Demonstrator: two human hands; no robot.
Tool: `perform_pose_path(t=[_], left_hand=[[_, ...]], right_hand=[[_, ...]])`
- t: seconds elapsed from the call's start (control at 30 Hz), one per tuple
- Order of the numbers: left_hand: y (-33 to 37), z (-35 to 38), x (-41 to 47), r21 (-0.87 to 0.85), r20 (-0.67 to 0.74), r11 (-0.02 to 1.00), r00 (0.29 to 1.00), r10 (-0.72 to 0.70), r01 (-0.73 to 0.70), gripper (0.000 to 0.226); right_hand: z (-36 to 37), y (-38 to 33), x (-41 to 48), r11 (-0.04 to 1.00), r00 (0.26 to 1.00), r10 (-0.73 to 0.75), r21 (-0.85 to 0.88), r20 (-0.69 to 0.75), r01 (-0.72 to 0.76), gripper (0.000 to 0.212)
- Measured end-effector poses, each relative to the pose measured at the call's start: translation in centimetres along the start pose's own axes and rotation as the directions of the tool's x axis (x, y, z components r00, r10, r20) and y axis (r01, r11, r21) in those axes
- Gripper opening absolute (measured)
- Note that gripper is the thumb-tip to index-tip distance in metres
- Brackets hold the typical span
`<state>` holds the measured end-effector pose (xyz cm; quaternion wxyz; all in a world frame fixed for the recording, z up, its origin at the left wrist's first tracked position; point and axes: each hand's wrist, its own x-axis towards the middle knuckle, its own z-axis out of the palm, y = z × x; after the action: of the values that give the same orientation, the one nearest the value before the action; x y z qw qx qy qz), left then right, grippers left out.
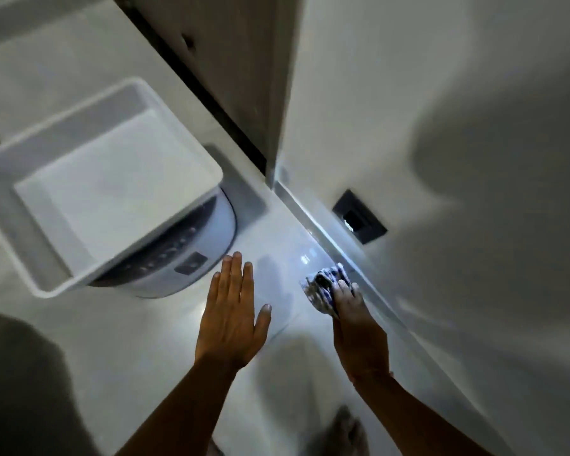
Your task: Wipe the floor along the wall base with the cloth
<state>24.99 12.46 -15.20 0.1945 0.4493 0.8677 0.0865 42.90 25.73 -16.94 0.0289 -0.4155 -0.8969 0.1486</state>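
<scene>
A crumpled blue-and-white cloth [323,286] is pressed on the glossy white floor [287,258] right beside the wall base [313,222], which runs diagonally from the upper middle to the lower right. My right hand [354,315] is on the cloth's near side, fingers gripping it. My left hand [232,307] lies flat with fingers spread on the floor to the left of the cloth, holding nothing.
A white appliance with an open lid [89,189] and a dark control panel [178,251] stands on the left, close to my left hand. A dark wall socket [359,217] sits low on the white wall [441,126]. A door frame [237,93] meets the wall beyond. A foot [344,429] shows at the bottom.
</scene>
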Motion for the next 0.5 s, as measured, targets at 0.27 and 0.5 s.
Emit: perform_pose_path(t=[0.27,0.5], left_hand=[[-2.0,16.0,6.3,0.089,0.057,0.994,0.997,0.057,-0.062,0.082],[-3.7,21.0,9.5,0.118,0.032,0.988,0.995,0.098,-0.101,0.082]], right_hand=[[12.0,9.2,2.6,0.965,0.945,-0.230,-0.179,-0.234,0.190,0.042],[17.4,11.6,4.6,0.911,0.981,-0.192,-0.374,-0.013,0.173,0.059]])
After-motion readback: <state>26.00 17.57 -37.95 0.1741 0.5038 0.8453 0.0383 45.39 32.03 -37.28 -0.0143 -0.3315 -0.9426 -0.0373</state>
